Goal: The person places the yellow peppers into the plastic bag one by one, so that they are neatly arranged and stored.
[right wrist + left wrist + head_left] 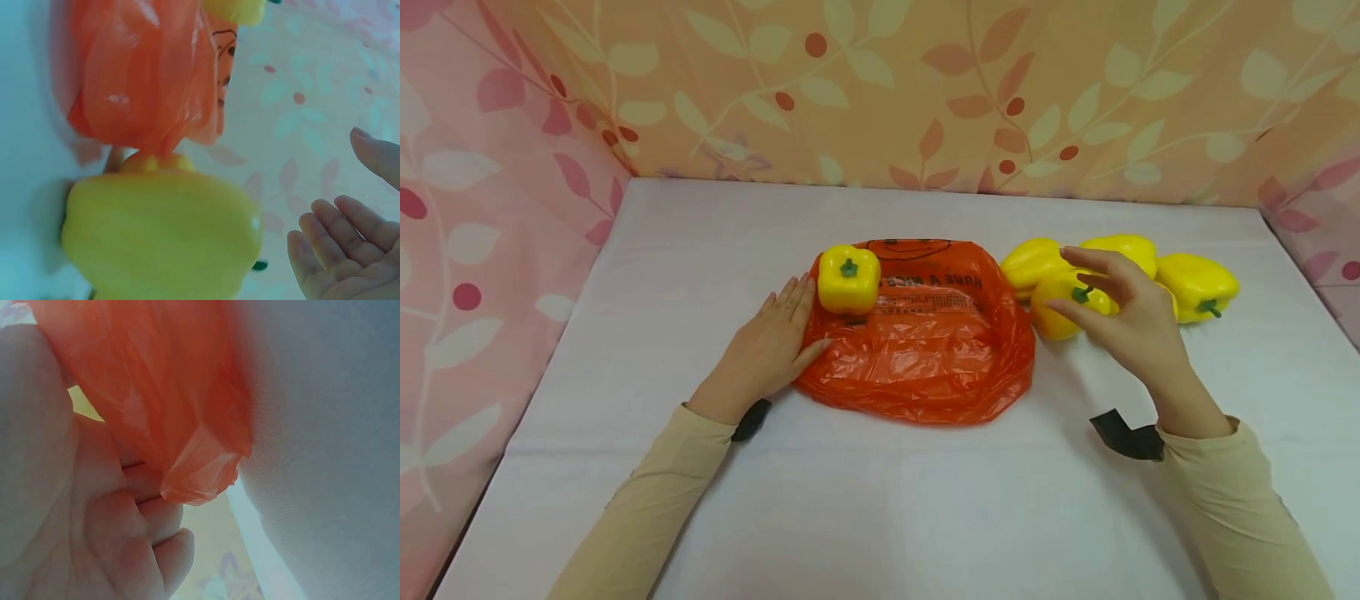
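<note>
A red plastic bag [925, 350] with dark printing lies flat on the table. One yellow bell pepper [848, 287] with a green stem stands on the bag's left part. My left hand [767, 350] rests along the bag's left edge, fingers extended beside that pepper; its palm side faces the red plastic [187, 425] in the left wrist view. Over the pepper group at the right, my right hand [1127, 312] has thumb and fingers spread apart and holds nothing. Below it sits a yellow bell pepper [1067, 308]. The right wrist view shows a large yellow pepper [162, 231] beside the bag.
Several more yellow peppers lie bunched right of the bag, including one [1198, 287] at the outer end and one [1123, 250] at the back. A white cloth [880, 508] covers the table. Leaf-patterned curtains [880, 100] stand behind and at both sides.
</note>
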### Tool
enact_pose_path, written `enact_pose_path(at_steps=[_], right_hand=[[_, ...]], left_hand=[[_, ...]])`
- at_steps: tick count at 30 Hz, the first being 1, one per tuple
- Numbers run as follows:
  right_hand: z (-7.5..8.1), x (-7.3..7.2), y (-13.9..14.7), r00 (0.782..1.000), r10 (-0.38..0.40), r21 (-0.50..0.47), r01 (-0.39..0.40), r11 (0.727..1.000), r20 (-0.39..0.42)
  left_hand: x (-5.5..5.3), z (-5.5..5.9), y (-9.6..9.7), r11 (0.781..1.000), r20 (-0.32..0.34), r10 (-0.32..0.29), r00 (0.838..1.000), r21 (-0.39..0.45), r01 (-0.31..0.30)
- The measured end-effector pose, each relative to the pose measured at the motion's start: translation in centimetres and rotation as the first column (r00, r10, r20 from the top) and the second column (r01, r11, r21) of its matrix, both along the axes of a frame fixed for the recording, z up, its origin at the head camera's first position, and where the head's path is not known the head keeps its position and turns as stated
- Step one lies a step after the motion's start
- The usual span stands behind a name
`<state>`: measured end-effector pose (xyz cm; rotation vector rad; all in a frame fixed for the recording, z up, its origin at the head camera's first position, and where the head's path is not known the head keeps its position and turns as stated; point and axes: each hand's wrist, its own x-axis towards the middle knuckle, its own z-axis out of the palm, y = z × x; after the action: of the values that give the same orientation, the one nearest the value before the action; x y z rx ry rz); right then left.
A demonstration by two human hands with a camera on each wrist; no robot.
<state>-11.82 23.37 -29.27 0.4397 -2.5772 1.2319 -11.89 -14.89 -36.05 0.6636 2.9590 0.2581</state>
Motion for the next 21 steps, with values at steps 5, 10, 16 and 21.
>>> enact_pose_path(at_steps=[5, 10, 16, 21], right_hand=[[-0.4, 0.0, 1.0, 0.999, -0.030, -0.038, 0.030, 0.999, 0.019], [-0.6, 0.0, 1.8, 0.996, -0.075, -0.038, 0.076, 0.996, 0.042], [-0.8, 0.1, 2.7, 0.982, -0.137, 0.032, 0.134, 0.990, 0.133], [-1.1, -0.2, 3.1, 0.971, -0.138, 0.080, 0.125, 0.989, 0.194]], left_hand=[[0.0, 0.1, 0.0, 1.000, -0.004, -0.005, 1.000, 0.001, 0.005], [0.0, 0.0, 0.0, 1.000, -0.004, -0.006, 1.000, 0.002, 0.006], [-0.1, -0.1, 0.0, 1.000, 0.000, -0.006, 1.000, 0.003, 0.006], [-0.1, -0.2, -0.1, 1.000, 0.008, 0.003, 1.000, 0.001, -0.003]])
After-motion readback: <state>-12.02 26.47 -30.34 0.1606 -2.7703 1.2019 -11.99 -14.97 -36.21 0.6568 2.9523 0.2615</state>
